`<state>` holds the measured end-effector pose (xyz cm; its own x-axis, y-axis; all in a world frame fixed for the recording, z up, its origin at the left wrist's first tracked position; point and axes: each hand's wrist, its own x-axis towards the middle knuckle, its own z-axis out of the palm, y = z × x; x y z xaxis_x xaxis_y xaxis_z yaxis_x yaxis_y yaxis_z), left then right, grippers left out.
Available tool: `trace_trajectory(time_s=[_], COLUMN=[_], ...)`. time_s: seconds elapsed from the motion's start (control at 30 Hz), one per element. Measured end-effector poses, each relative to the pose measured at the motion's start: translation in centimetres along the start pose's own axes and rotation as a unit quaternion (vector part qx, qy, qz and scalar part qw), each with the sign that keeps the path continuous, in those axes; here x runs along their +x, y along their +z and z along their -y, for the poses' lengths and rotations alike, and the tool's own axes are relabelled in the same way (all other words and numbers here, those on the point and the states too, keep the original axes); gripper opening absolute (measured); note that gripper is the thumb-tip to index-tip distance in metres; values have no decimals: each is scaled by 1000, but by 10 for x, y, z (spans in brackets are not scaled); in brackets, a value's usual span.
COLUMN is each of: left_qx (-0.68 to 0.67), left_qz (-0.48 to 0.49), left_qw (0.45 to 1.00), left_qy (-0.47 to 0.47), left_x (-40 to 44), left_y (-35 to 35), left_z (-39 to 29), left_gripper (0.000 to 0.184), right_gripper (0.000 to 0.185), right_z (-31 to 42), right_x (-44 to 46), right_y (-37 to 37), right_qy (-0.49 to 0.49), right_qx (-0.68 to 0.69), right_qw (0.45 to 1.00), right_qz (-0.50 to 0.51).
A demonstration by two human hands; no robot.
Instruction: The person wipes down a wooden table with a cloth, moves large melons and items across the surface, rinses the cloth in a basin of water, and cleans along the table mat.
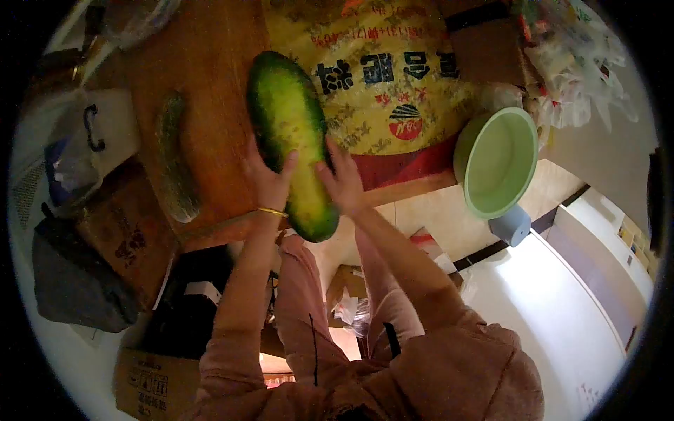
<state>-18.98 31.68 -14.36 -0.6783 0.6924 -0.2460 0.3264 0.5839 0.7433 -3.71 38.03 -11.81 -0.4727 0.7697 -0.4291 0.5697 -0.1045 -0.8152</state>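
A large, long green melon [286,105] with a yellowish middle is held lengthwise over the near edge of the brown wooden table [217,140]. My left hand [269,177] is closed on its left side, thumb lying on the top face. On the opposite side my right hand [342,179] grips it, thumb also across the top. The palms and most of the other fingertips are hidden by the melon. Left of it, a slender green gourd [175,158] lies on the table, its near end looking wrapped in clear film.
A yellow printed sack [379,91] covers the table's right part. Beyond its right edge is a light green basin [500,165], with a blue-grey object [511,226] below it. Plastic bags [579,77] hang at upper right. Cardboard boxes [130,242] and a grey cloth [77,277] are at left.
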Motion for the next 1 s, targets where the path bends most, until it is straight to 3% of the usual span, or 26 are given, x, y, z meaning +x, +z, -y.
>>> trace_trajectory(time_s=[0.03,0.13,0.2,0.27,0.33,0.4,0.43,0.5,0.6,0.7,0.77,0.83,0.9,0.97,1.0], left_qx=[44,57,75,64,87,161,183,146,141,180,374,388,403,438,435], left_qz=[-10,-15,-34,-30,-48,-104,-123,-131,-145,-170,-139,-152,-166,-179,-174], left_qw=[999,998,997,997,995,981,975,980,979,969,917,909,900,881,883], left_qy=[-25,-13,-6,31,26,-15,-27,-39,-19,-5,-3,1,6,26,28], left_x=[2,11,17,26,36,48,53,53,54,61,68,66,67,63,61], left_y=[-7,-33,-45,-54,-60,-71,-77,-89,-103,-101,-93,-88,-82,-73,-69], left_z=[3,6,6,3,0,17,30,51,76,74,40,41,40,36,31], left_gripper=[87,90,91,95,101,102,94,88,75,68,65,64,64,67,67], right_gripper=[58,56,52,51,51,56,56,70,74,67,63,59,37,57,59], right_z=[14,38,45,43,32,8,-1,-20,-54,-73,-76,-62,-15,24,36], right_x=[-7,-23,-32,-38,-47,-56,-59,-65,-59,-47,-33,-17,8,36,53], right_y=[5,19,26,31,29,33,40,57,85,90,89,81,59,53,56], right_qy=[-22,-100,-132,-145,-111,-49,-49,-108,-132,-137,-97,-53,-171,-123,-154], right_qx=[-105,-93,-62,65,21,-141,-141,-317,-380,-376,-354,-332,-233,-223,-232], right_qw=[994,991,989,978,983,984,983,938,910,912,923,933,957,967,959], right_qz=[-18,4,17,138,144,101,103,91,104,88,110,127,17,-8,-50])
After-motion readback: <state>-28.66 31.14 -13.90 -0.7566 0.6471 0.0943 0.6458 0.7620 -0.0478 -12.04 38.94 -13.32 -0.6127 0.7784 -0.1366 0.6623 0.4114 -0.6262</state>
